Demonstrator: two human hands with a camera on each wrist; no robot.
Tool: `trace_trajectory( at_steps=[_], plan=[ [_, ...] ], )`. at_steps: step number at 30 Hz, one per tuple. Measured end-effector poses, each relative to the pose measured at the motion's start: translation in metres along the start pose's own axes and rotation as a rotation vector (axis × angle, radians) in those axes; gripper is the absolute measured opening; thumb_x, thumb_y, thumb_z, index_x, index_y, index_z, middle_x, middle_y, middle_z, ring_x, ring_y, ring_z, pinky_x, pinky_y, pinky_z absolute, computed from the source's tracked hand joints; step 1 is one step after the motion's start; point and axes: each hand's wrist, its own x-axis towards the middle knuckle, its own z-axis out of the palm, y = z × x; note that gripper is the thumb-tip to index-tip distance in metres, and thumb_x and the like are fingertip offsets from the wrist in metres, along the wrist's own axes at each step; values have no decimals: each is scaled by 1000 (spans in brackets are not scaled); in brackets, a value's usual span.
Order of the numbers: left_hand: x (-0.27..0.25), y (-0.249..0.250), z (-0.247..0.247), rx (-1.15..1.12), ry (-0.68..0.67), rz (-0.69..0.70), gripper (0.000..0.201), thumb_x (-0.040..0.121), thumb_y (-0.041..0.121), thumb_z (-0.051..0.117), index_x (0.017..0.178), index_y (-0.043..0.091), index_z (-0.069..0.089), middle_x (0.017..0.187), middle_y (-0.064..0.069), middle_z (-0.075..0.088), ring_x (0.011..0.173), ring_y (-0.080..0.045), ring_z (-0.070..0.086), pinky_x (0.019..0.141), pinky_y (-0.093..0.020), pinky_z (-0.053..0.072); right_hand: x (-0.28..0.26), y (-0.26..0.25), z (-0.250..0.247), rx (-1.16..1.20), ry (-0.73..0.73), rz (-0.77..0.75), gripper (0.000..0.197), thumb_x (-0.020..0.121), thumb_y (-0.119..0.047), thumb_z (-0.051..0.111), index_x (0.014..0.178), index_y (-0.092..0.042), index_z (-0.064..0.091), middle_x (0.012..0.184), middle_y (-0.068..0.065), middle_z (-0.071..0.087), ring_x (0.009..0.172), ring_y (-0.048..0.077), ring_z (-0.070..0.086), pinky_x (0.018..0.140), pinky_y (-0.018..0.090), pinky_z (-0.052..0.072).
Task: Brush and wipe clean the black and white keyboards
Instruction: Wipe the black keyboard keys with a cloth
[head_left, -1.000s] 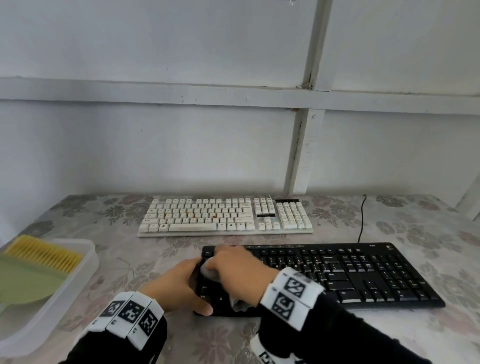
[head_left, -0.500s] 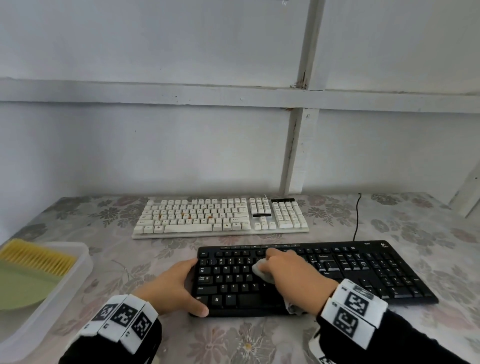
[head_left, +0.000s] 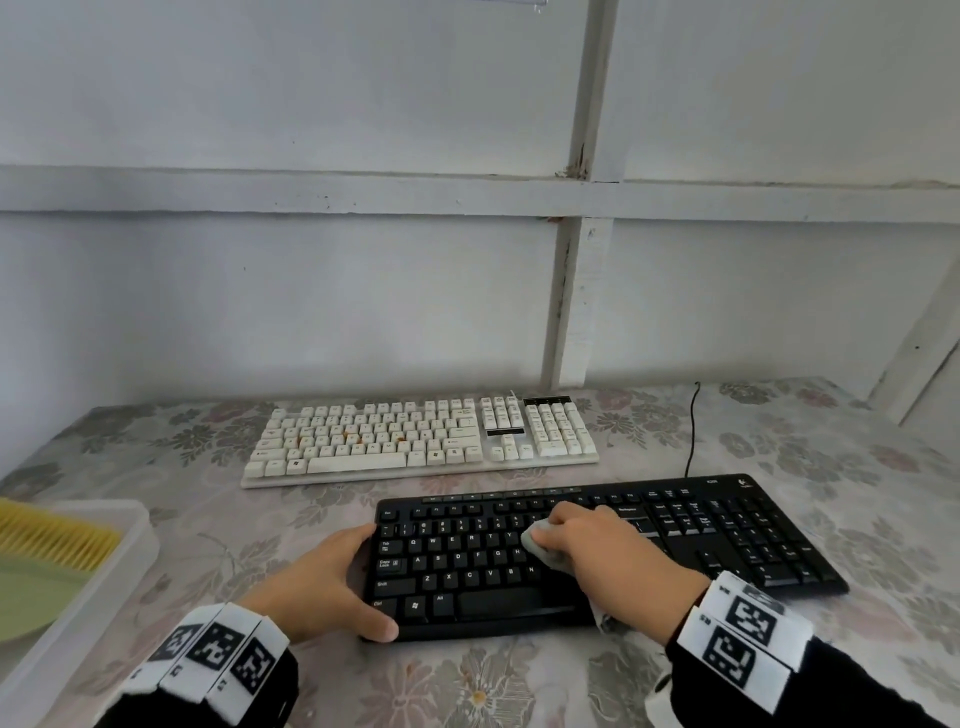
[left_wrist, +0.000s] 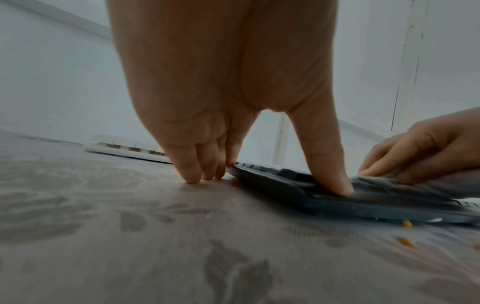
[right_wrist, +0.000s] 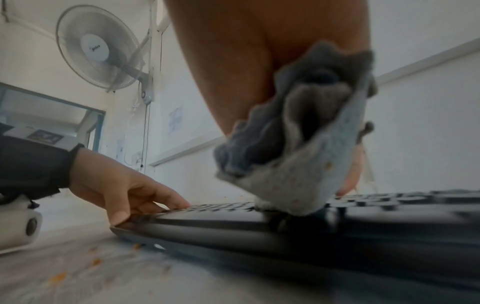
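Both keyboards (head_left: 613, 551) (head_left: 421, 439) lie lengthwise left-right, keys facing up.

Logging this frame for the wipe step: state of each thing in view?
Black keyboard: flat on the table, being wiped.
Cloth: bunched, pressed on the keys.
Right hand: grips the cloth.
Left hand: steadies the keyboard's left end.
White keyboard: untouched, orange crumbs between keys.
Brush: lies in the tray.

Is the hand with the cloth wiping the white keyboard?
No, the right hand presses the cloth on the black keyboard; the white keyboard lies untouched behind it.
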Motion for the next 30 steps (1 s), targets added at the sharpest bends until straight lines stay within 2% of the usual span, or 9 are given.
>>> trace_trajectory(
  at_steps=[4,8,12,14,19,21,25,28,30],
  plan=[
    [0,-2,0,-2,-10,-19,102,43,23,87,131,33,35,128,14,48,118,-6,48,106,-32,39,-12,28,2,-65,-3,42,29,76,7,44,84,-20,46,95,-2,45,82,23,45,75,39,47],
    [1,0,1,-7,-2,-2,87,56,11,85,124,35,36,120,20,49,111,-1,49,98,-23,39,-25,53,0,-84,24,103,26,78,-3,54,95,-21,51,96,-9,47,81,17,49,73,31,45],
    [1,-2,0,37,12,-23,104,44,26,85,135,32,34,127,16,47,118,-6,46,106,-30,36,-33,76,-7,-125,20,212,16,79,-6,57,78,-16,45,77,-8,40,62,14,47,58,25,37],
    [2,-3,0,25,13,-31,108,42,27,84,138,29,33,128,15,47,118,-7,47,106,-30,37,-32,84,-12,-120,9,268,30,79,-6,59,65,-14,34,70,-6,33,55,13,34,52,22,26],
    [2,-2,0,15,10,-35,105,46,22,85,137,27,33,126,14,49,115,-6,49,102,-27,39,-6,32,-25,73,46,129,20,89,-9,50,69,-9,44,81,-7,45,64,9,45,55,11,33],
    [2,-4,0,18,12,-35,108,42,25,86,136,28,34,125,15,50,115,-5,50,103,-30,40,8,-5,-21,150,23,64,18,90,-10,48,72,-8,47,84,-13,39,68,2,47,57,7,32],
    [4,-4,1,9,15,-23,96,49,19,87,128,34,35,121,19,50,111,-2,50,99,-24,40,27,-47,-8,106,-81,-51,34,71,13,42,58,-18,34,80,-5,31,75,21,41,60,24,36],
    [4,-3,1,9,5,-15,90,54,14,86,124,36,34,117,22,48,110,-1,49,97,-22,39,21,-38,-8,58,-72,-49,35,59,15,32,58,-20,30,81,-2,33,77,20,34,56,25,29],
    [5,-4,1,15,10,-23,94,53,17,86,128,35,32,120,21,46,113,-3,47,99,-24,38,13,-20,-8,49,-52,-45,33,58,14,34,60,-18,31,83,-1,37,75,20,36,60,30,35]
  ],
)
